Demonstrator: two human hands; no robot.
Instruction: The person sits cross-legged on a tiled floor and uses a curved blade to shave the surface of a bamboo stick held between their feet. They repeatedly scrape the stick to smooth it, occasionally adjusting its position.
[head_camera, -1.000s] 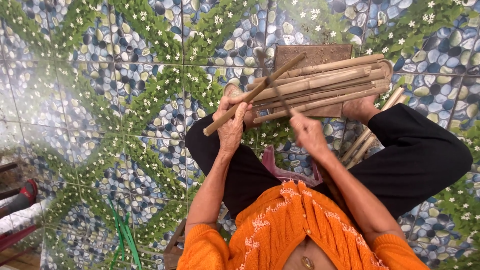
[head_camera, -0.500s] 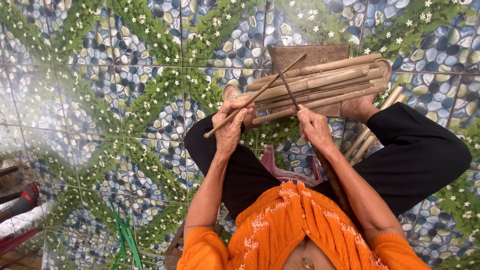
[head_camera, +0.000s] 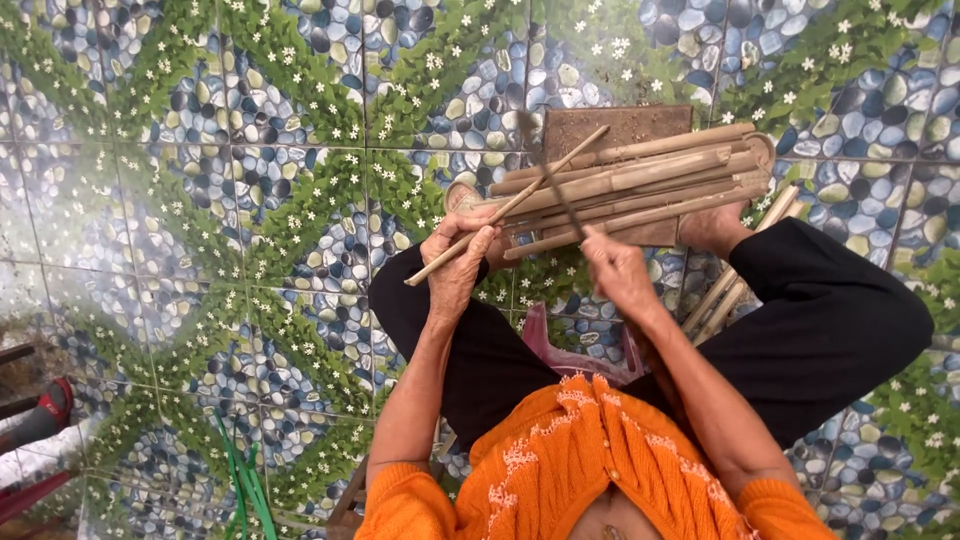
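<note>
My left hand (head_camera: 458, 262) grips a thin bamboo stick (head_camera: 530, 190) that slants up to the right. My right hand (head_camera: 617, 270) holds a dark knife (head_camera: 548, 165) whose blade crosses the stick near its middle. Both hands hover just in front of a bundle of bamboo pieces (head_camera: 660, 180) lying across a brown wooden block (head_camera: 620, 125). My bare feet rest at either end of the bundle. I wear an orange knitted top and black trousers.
More bamboo sticks (head_camera: 735, 280) lie under my right leg. A pink plastic stool (head_camera: 560, 345) shows between my knees. Green strips (head_camera: 240, 480) lie on the patterned pebble-and-leaf tile floor (head_camera: 230, 200) at lower left, with red objects (head_camera: 40, 420) at the left edge.
The knife blade has shifted up along the stick, and both hands have moved slightly; the bundle has stayed in place.
</note>
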